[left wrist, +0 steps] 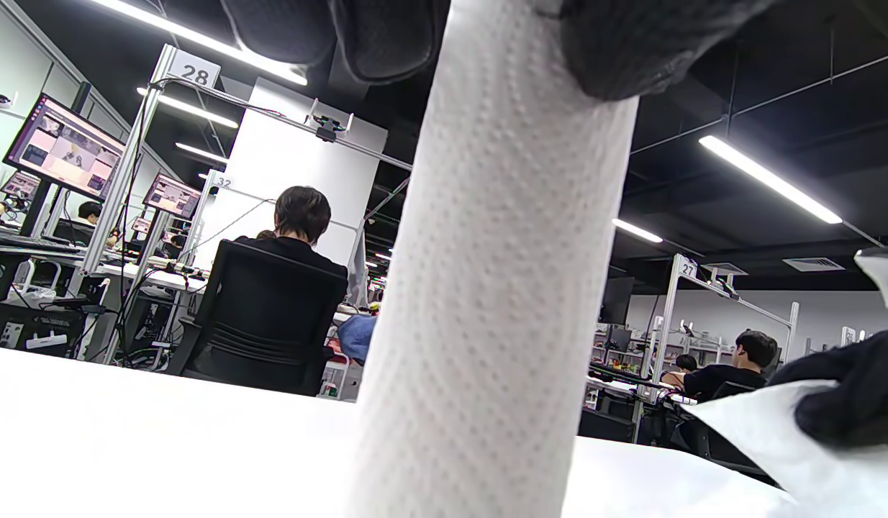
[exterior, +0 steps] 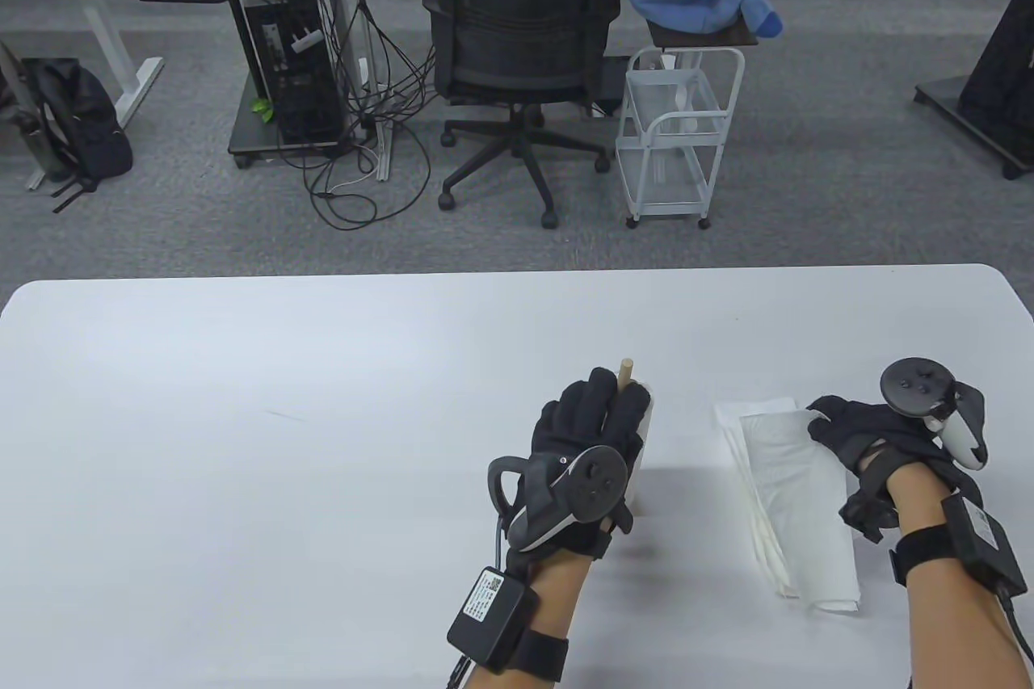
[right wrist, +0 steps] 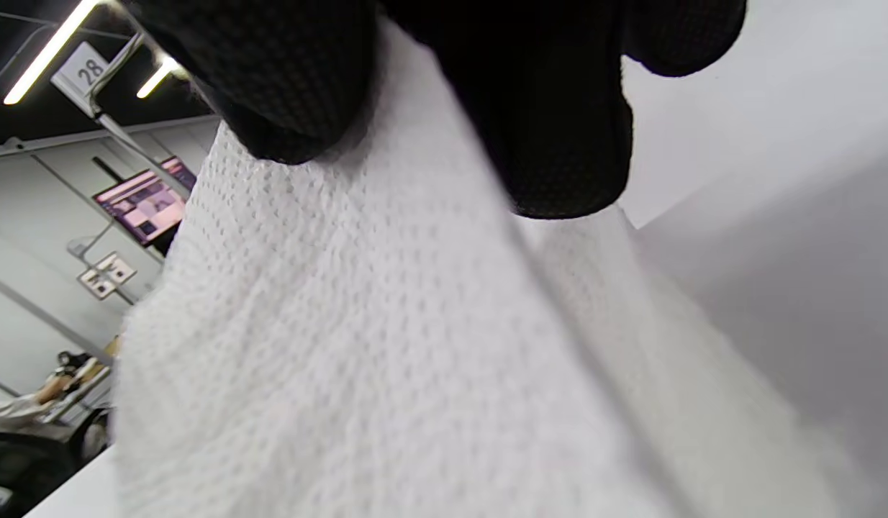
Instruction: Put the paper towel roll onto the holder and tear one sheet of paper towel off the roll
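The white paper towel roll (left wrist: 487,288) stands upright on the table, mostly hidden under my left hand (exterior: 618,398) in the table view. That hand grips the roll from above, and the wooden holder rod (exterior: 624,370) pokes out past its fingers (left wrist: 631,43). A white paper sheet (exterior: 796,503) lies folded on the table to the right, apart from the roll. My right hand (exterior: 832,422) holds the sheet's far right edge. In the right wrist view its fingertips (right wrist: 552,144) sit on the embossed sheet (right wrist: 379,345). The holder's base is hidden.
The white table (exterior: 242,439) spreads wide to the left. Its far edge (exterior: 517,270) lies well beyond both hands. Past it on the floor stand an office chair (exterior: 521,35) and a white wire cart (exterior: 678,132).
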A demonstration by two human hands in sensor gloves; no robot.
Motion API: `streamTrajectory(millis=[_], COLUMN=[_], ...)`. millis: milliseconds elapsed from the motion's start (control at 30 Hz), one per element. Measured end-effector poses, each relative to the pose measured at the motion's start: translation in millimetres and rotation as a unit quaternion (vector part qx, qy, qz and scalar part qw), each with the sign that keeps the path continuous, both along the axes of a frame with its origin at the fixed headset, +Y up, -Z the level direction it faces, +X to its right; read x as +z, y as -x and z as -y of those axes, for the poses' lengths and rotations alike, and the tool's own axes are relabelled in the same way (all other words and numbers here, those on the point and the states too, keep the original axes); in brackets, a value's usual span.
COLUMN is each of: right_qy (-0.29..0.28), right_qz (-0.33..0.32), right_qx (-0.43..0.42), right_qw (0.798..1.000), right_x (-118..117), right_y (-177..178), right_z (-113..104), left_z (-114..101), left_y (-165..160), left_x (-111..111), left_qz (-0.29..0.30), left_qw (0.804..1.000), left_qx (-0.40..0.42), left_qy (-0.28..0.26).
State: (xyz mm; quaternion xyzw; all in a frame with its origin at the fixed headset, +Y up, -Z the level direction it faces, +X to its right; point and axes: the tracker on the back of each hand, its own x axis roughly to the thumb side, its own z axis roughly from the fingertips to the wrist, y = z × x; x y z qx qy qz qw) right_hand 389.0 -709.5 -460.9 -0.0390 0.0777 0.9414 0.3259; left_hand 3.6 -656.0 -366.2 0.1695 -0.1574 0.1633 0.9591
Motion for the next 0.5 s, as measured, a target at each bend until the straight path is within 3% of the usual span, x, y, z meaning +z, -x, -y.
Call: streamTrajectory(millis=[200, 267, 500], right_qy=[-0.025, -0.047, -0.027], right_qz=[0.033, 0.031, 0.047], right_qx=[0.128, 0.181, 0.318], right_qw=[0.991, 0.982, 0.947], right_x=[-6, -7, -1], right_y=[13, 22, 46], right_z=[18, 19, 24], left_z=[0, 0, 0], left_y=[-1, 0, -1], left_x=[0, 0, 0], left_qz=[0.002, 0.002, 0.002], left_qw=[1.0, 1.0, 1.0], left_qx=[0.002, 0.002, 0.002], left_qy=[0.001, 0.002, 0.002])
